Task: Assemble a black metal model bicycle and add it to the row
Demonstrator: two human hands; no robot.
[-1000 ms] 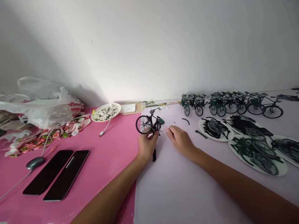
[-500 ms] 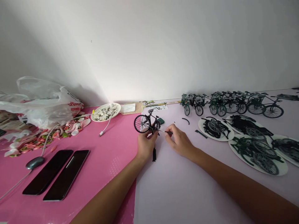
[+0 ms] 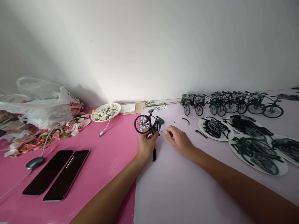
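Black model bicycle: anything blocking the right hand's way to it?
Nothing visible; only the thin tool in the right hand points across the gap at the rear of the black model bicycle. Tip contact unclear.

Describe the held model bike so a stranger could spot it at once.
Find where the glossy pink surface meets the pale lilac surface. Near that seam, the left hand grips a small black model bicycle, its large spoked wheel leftmost. Unlike the dark model bicycles along the white wall, it is hand-held.
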